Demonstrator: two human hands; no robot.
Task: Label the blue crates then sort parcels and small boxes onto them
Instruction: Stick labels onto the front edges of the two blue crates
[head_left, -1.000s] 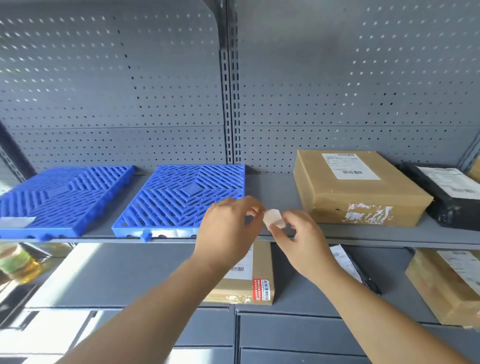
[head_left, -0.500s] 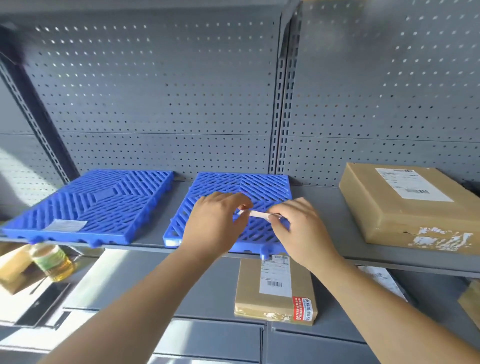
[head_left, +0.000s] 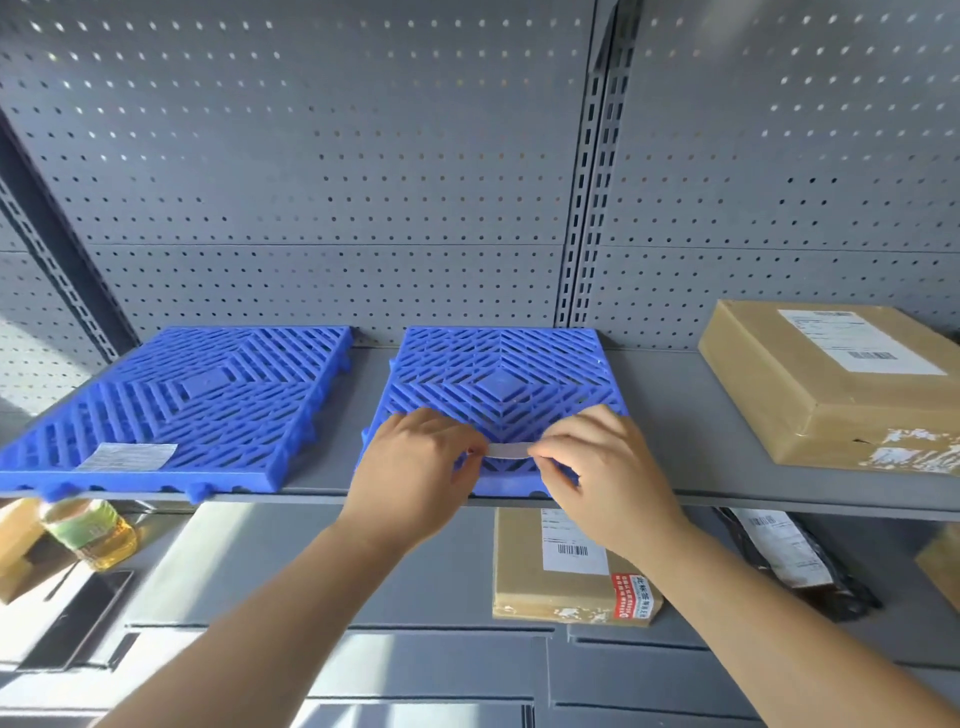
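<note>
A white label strip (head_left: 508, 450) is pinched at both ends. Its 9 o'clock end is held between the curled fingers of the left hand (head_left: 415, 478), and its 3 o'clock end by the fingertips of the right hand (head_left: 608, 478). It is kept stretched and level, apparently so that it can be laid down without creases. It is held just over the 6 o'clock edge of the right blue crate (head_left: 498, 374), where it would be read from the front. Whether it already touches the plastic cannot be told.

At 9 o'clock of this crate lies the left blue crate (head_left: 208, 395), with a stuck label (head_left: 127, 456) at its own front edge, so labelling is judged half done. Both crates are set flat on the grey shelf (head_left: 670, 415). At 3 o'clock a cardboard parcel (head_left: 831, 395) waits unsorted. At 6 o'clock, one level down, a small box (head_left: 571, 571) is seen.
</note>
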